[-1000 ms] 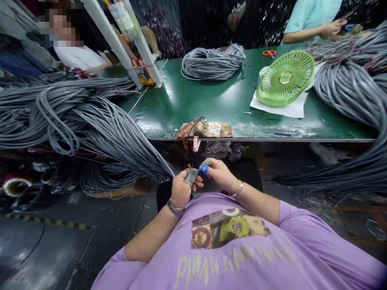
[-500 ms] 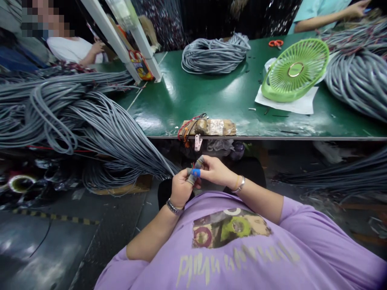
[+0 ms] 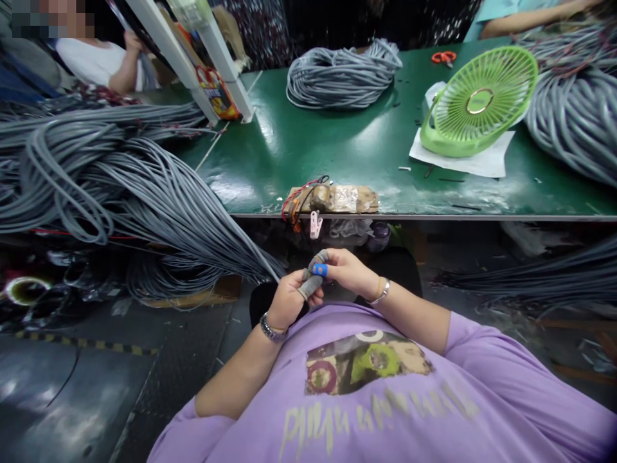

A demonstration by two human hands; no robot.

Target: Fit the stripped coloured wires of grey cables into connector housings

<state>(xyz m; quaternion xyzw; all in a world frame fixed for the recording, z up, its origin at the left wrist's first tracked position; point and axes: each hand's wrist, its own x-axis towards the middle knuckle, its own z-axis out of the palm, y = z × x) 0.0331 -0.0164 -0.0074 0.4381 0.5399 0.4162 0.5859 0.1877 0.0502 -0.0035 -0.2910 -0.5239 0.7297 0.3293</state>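
Close to my lap, my left hand (image 3: 288,297) and my right hand (image 3: 348,273) meet with thumbs and fingertips pinched together. Grey covers wrap some fingertips, and a blue band (image 3: 320,270) circles my right thumb. A thick bundle of grey cables (image 3: 212,212) slopes down off the table to my left hand, which pinches a cable's end. My right fingers close on the thin coloured wires at that end, now mostly hidden by the fingertips. Just beyond my hands, a pink clip (image 3: 315,225) hangs at the table edge below a wooden block (image 3: 354,199).
On the green table (image 3: 270,154) lie a coiled grey cable (image 3: 340,80), a green fan (image 3: 477,103) on white paper, and orange-handled scissors (image 3: 443,58). More cables (image 3: 576,128) pile up at right. A white post (image 3: 226,71) stands at left; two people work across the table.
My fingertips have shifted over each other, and the coloured wires that showed between them are now mostly covered. The view has tilted slightly. The person at far left has raised a hand.
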